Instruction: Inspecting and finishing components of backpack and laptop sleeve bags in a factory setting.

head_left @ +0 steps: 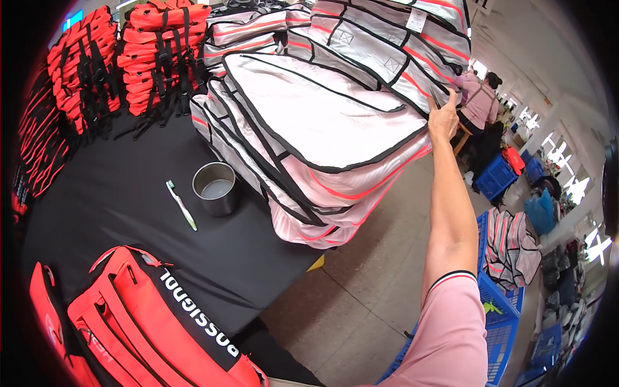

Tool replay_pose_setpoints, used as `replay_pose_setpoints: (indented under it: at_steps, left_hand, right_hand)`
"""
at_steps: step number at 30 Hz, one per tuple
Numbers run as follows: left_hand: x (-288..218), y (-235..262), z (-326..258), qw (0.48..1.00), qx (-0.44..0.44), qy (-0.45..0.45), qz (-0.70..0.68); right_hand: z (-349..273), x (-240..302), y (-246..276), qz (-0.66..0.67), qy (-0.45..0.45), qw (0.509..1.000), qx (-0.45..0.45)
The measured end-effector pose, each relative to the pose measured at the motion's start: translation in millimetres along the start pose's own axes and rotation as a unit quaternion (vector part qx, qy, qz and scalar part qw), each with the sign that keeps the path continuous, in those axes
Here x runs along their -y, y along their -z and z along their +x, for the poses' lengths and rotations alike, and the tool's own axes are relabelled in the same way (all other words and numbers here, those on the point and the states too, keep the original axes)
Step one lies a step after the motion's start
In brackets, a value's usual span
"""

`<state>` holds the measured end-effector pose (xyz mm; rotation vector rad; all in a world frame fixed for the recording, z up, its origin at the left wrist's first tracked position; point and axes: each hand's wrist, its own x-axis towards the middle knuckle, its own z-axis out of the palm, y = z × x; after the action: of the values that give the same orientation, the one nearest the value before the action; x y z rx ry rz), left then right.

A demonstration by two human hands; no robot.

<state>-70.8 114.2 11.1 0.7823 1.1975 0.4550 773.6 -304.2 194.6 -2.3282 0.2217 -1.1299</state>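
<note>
Head view, far left: stacks of red-orange vests [122, 61] at the back of the black table [116, 193].
Left of centre: green toothbrush [181, 205] lying just beside a metal cup [216, 188].
Centre: pile of white padded panels [316, 129], black-edged, overhanging the table edge.
Right: right hand [443, 119], fingers loosely extended, touching the top panel's far corner.
Left hand: out of sight.

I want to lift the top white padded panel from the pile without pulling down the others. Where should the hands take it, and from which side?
Probably take the top white panel by its black-bound edge at the right corner, where the right hand already touches it. That edge overhangs the table toward the aisle, so it is open from the right. The far side lies under another stack, so pulling from there seems unwise.
</note>
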Motion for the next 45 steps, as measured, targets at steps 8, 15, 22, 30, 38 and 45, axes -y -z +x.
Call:
replay_pose_setpoints:
  at_steps: [8,15,22,30,38,45]
  left_hand:
    - [64.6,64.7,58.1,0.999,-0.032,-0.016,0.032]
    - [27.2,7.3,54.5,0.998,-0.016,-0.029,0.056]
    - [24.0,21.1,65.8,0.997,-0.018,-0.032,0.070]
    - [50.0,59.4,70.5,0.997,-0.048,-0.056,0.034]
    - [46.9,42.7,68.2,0.994,-0.011,-0.101,0.040]
    - [35.5,11.7,58.6,0.989,0.012,-0.145,0.013]
  right_hand:
    - [-32.6,8.2,9.9,0.131,0.091,0.986,-0.054]
    - [-48.5,-25.3,8.6,0.085,-0.083,0.992,0.046]
    - [-66.9,-1.6,27.6,0.086,-0.055,0.993,0.064]
    - [-102.7,20.8,35.4,0.095,0.003,0.995,0.034]
    - [-79.0,-19.7,14.9,0.106,0.014,0.994,-0.010]
    - [-80.7,-45.2,10.0,0.162,0.066,0.984,-0.025]
